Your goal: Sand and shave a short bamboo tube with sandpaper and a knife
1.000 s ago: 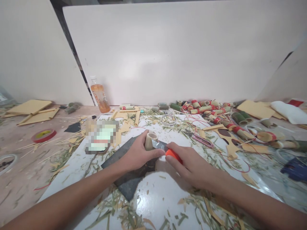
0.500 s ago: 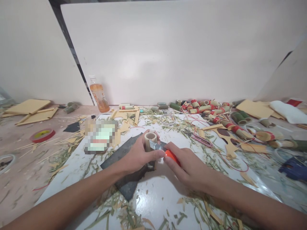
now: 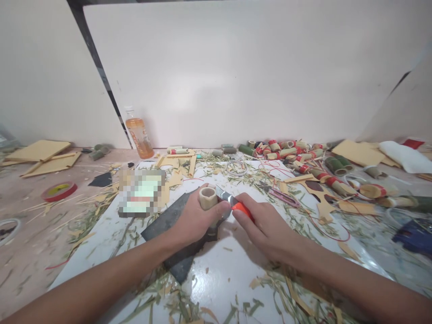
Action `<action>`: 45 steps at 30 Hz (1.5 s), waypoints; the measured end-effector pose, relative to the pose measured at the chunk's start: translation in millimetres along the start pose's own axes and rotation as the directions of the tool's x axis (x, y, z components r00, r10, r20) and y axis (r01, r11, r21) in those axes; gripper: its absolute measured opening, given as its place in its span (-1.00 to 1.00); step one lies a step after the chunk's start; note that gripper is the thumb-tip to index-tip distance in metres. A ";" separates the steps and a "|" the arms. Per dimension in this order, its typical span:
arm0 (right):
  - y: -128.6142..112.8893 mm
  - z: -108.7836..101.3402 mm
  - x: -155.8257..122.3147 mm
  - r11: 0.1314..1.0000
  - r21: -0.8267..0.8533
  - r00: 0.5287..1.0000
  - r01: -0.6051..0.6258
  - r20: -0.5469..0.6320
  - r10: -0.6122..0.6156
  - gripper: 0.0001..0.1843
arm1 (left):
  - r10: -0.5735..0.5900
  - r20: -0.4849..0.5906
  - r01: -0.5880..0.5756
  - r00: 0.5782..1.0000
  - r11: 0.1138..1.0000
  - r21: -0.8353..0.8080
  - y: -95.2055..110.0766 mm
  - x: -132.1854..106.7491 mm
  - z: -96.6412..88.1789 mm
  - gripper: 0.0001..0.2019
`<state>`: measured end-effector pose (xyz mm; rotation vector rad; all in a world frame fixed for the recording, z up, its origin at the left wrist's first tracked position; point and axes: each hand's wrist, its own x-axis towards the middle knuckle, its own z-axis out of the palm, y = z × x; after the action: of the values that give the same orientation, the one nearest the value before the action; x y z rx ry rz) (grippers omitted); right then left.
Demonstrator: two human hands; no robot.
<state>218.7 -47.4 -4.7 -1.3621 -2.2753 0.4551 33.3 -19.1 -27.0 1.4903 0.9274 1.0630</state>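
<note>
My left hand (image 3: 194,216) is wrapped round a short bamboo tube (image 3: 207,198), its open end facing up toward me. In my right hand (image 3: 261,225) is a utility knife (image 3: 242,209) with an orange handle, its metal blade pointing up and left beside the tube's right side. The left thumb reaches across to the knife near the base of its blade. Below both hands lies a dark flat sheet (image 3: 182,263) on a white board (image 3: 216,279) strewn with green and tan shavings.
A blurred-out phone-like device (image 3: 141,193) lies left of the hands, with an orange drink bottle (image 3: 139,137) behind it. Red tape (image 3: 59,191) rests further left. Bamboo pieces with red bands (image 3: 286,153) are heaped at the back right, near pink-handled scissors (image 3: 284,197).
The knife blade has swung from across the tube's rim to its right side, now angled upward. The tube has shifted slightly left and tilted in my left hand.
</note>
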 end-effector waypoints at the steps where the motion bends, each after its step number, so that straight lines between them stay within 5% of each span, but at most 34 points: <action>1: 0.4 -0.1 0.4 1.000 -0.001 1.000 -0.005 -0.003 0.005 -0.70 | -0.003 0.006 0.003 1.000 1.000 -0.029 -0.3 1.1 -0.3 -0.62; 6: 4.3 0.9 2.0 0.999 0.040 1.000 -0.008 -0.003 0.008 -0.72 | -0.021 0.086 0.030 0.996 0.995 -0.098 2.8 2.3 -5.6 -0.59; 10: 12.2 -2.4 4.1 0.999 0.042 1.000 -0.013 0.013 0.012 -0.71 | -0.101 0.199 0.102 0.975 0.995 0.005 8.1 3.4 -14.4 -0.64; 14: 19.4 -10.4 5.1 0.996 -0.019 0.995 0.091 0.053 -0.089 -0.70 | -0.038 0.244 -0.008 0.969 0.983 0.185 10.4 8.5 -23.8 -0.77; 19: 19.6 -16.1 3.7 0.976 -0.153 0.982 0.153 0.130 -0.134 -0.68 | 0.071 0.260 -0.209 0.963 0.807 0.552 12.3 9.5 -26.7 -0.82; 24: 16.9 -15.7 1.8 0.959 -0.202 0.967 0.201 0.195 -0.161 -0.70 | 0.103 0.272 -0.272 0.957 0.647 0.712 11.6 6.9 -22.8 -0.74; 36: 9.5 -15.6 -0.1 0.954 -0.215 0.950 0.210 0.277 -0.146 -0.71 | 0.112 0.362 -0.367 0.926 0.498 0.786 9.7 5.3 -25.7 -0.45; 45: 4.7 -17.6 -1.8 0.966 -0.161 0.946 0.202 0.287 -0.150 -0.70 | 0.131 0.297 -0.325 0.946 0.368 0.871 13.9 3.4 -23.6 -0.44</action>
<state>232.2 -45.9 7.4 -1.2272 -2.7005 0.3954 12.1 -11.0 -11.1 2.6806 1.2921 0.5159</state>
